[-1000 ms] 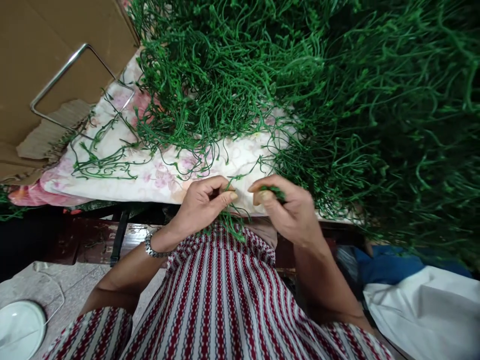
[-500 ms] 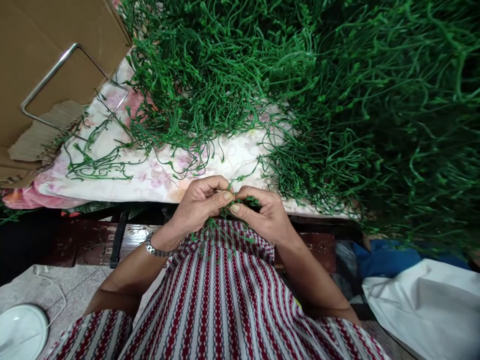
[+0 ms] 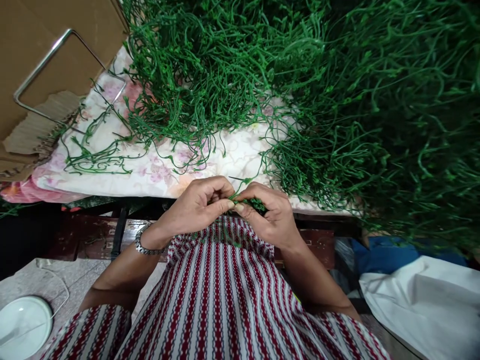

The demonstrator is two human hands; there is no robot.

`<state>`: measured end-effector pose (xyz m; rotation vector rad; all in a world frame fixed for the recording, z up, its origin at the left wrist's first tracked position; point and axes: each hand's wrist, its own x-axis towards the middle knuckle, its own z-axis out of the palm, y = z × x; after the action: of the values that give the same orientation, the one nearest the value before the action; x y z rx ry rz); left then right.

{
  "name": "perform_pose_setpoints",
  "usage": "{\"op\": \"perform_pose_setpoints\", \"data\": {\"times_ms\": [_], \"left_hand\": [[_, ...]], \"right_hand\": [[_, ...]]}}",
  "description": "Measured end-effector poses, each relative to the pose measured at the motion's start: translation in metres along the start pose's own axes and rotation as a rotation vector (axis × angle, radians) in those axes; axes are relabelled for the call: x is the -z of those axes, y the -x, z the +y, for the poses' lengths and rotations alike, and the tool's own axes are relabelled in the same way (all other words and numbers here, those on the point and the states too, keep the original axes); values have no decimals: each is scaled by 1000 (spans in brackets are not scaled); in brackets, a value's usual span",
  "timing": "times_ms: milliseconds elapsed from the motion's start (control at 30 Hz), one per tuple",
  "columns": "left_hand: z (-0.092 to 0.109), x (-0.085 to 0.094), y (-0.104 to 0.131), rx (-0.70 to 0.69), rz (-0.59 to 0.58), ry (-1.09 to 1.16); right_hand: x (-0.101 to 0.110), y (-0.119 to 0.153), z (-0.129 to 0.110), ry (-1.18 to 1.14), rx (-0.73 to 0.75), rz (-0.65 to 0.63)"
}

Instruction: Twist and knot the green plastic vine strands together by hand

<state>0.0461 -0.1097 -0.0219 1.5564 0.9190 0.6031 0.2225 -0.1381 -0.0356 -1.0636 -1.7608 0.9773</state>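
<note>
My left hand (image 3: 200,206) and my right hand (image 3: 270,212) meet near the front edge of the table, both closed in a pinch with thumb tips nearly touching. Between the fingertips they hold thin green stems (image 3: 246,181), artificial-looking, with small sprigs at the ends. One stem sticks up past the right forefinger, and a dark thin tip shows beside it. More green sprigs show under the right fingers, and blurred strands hang before the striped clothing. The exact grip point is partly hidden by the fingers.
A large heap of similar green stems (image 3: 232,65) covers the back and right of the floral cloth (image 3: 240,152). A few loose stems (image 3: 97,159) lie at left, near a bent metal rod frame (image 3: 41,64) and a cardboard box (image 3: 26,45). A white round lid-like object (image 3: 24,327) is lower left; white fabric (image 3: 431,300) lies right.
Both hands stay pinched together at nearly the same place. The left wrist has shifted slightly left, and the strands hanging below the hands have moved. The view has tilted a little.
</note>
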Motion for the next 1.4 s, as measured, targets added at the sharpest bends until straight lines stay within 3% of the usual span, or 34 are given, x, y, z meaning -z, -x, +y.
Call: {"op": "perform_pose_setpoints", "data": {"times_ms": [133, 367, 500, 733, 900, 1000, 1233, 1400], "left_hand": [[3, 4, 0, -78, -52, -140], [0, 8, -1, -106, -163, -72], [-1, 7, -2, -123, -81, -85], [-7, -4, 2, -21, 67, -76], [-12, -4, 2, 38, 39, 104], [-10, -1, 1, 41, 34, 72], [-5, -1, 1, 23, 36, 1], [-5, -4, -2, 12, 51, 13]], "right_hand": [[3, -2, 0, -130, -80, -64], [7, -4, 3, -254, -218, -257], [6, -5, 2, -160, -167, -213], [2, -1, 5, 9, -135, -105], [-1, 2, 2, 95, -83, -58], [-4, 4, 0, 197, -24, -67], [-2, 5, 3, 452, 164, -256], [-6, 5, 4, 465, 158, -150]]}}
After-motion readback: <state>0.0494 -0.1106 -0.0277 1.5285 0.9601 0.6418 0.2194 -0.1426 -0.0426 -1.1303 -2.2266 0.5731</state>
